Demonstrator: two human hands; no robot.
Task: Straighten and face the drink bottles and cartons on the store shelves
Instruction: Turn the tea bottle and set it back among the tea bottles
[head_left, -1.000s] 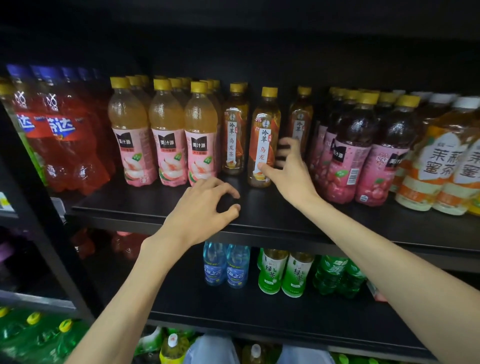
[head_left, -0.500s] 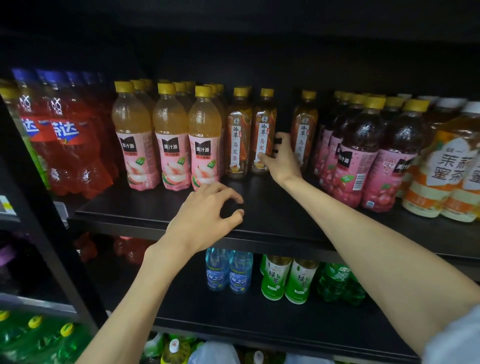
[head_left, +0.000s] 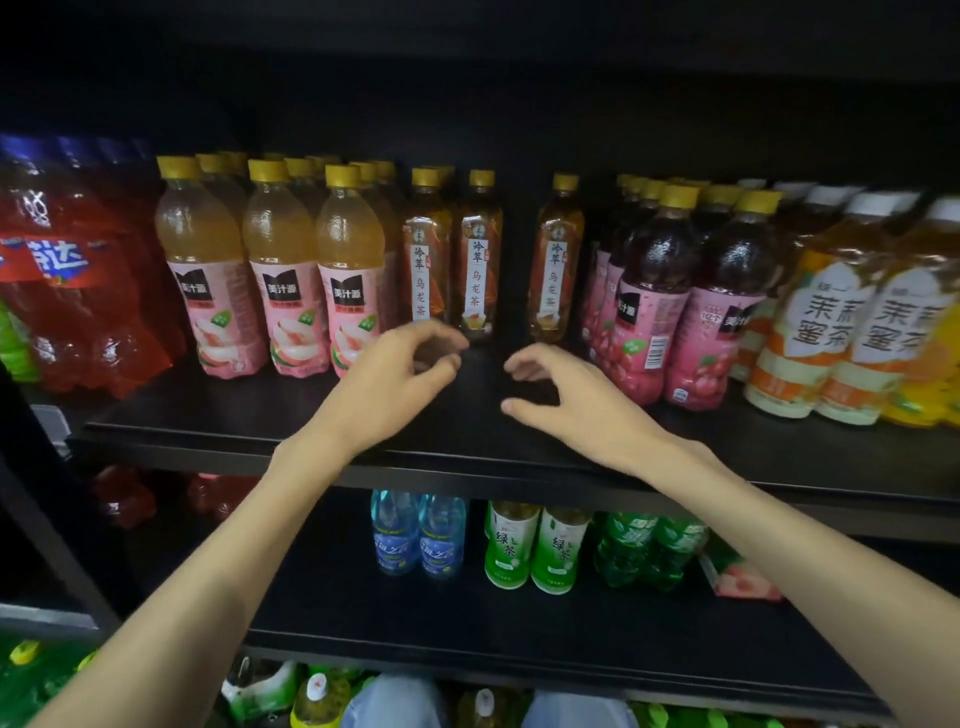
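Shelving of black board is seen from above and in front, the upper shelf (head_left: 519, 441) carrying most of the stock. Red soda bottles (head_left: 78, 291) are stood at its far left, followed by three rows of peach juice bottles (head_left: 283, 270) with yellow caps and pink labels. Dark grape juice bottles (head_left: 670, 291) and, at the far right, honey tea bottles (head_left: 852, 317) with white caps are ranged beyond a central gap. Three slim oolong tea bottles are set upright at mid-shelf with labels facing forward: two (head_left: 452, 260) side by side just beside the peach juice, and a third (head_left: 556, 260) kept apart, nearer the grape juice. On the lower shelf (head_left: 467, 639), blue water bottles (head_left: 418, 535) and green tea bottles (head_left: 535, 545) are stood in pairs. The left hand (head_left: 384, 384) is held over the shelf front before the paired oolong bottles, fingers loosely curled and gripping nothing. The right hand (head_left: 576, 400) is held beside it below the lone bottle, fingers likewise curved and empty.
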